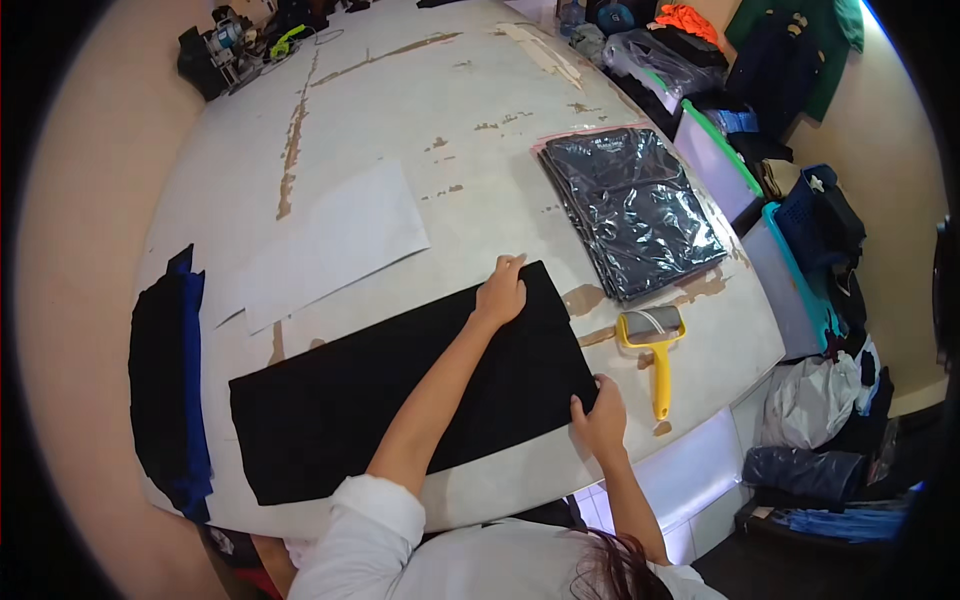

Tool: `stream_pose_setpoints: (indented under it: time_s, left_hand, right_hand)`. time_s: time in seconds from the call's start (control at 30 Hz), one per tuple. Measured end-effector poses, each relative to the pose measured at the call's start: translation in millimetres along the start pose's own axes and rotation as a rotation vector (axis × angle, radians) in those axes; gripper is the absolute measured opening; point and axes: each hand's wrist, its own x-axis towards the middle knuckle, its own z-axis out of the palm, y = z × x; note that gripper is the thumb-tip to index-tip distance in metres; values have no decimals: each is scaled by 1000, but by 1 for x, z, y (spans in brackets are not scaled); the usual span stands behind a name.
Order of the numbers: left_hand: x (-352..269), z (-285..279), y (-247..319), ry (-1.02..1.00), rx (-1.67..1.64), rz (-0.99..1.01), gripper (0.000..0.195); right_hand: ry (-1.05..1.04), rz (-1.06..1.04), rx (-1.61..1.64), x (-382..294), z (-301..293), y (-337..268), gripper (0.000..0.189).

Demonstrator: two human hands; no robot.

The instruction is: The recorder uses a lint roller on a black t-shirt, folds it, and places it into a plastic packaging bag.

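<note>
A long folded black cloth (390,367) lies flat on the table in front of me. My left hand (501,292) is at its far edge near the right end, fingers curled at the fabric. At the near right corner, my right hand (602,416) has the cloth's edge between thumb and fingers. Just right of the cloth lies a lint roller (660,364) with a yellow handle and a grey roll. Beyond it rests a stack of dark garments in clear plastic bags (634,210).
White paper sheets (345,232) lie beyond the cloth on the worn table (390,112). Folded black and blue fabric (169,390) sits at the left edge. Plastic bins (795,281) with clothes line the right side. A machine (221,49) stands at the far left.
</note>
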Motion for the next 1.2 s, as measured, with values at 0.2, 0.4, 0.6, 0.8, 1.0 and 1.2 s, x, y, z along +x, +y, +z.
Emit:
stream_pose_setpoints:
  time_s: [0.2,0.4,0.6,0.8,1.0,1.2]
  left_hand:
    - [37,12,-7,-224,70,-134,35]
    - [-12,-26,-59,29,-1045,-236,32]
    - [-145,-103,-110,363,-1733,-235,77]
    - [-211,-171,-139,357,-1298,-574,45]
    - [-278,-251,-222,377,-1406,-458,38]
    - [-331,-310,-291,349,-1550,-395,34]
  right_hand:
    - [-292,102,211,6,-26,-4,25]
    - [-237,-413,396,-4,-18,-87,18]
    - [-619,-745,412,-41,60,-180,16]
    - [-845,-705,411,-107,119,-242,14]
    - [-910,-618,613,-160,164,-324,15]
    - [-947,-684,661,-210,206,-392,15]
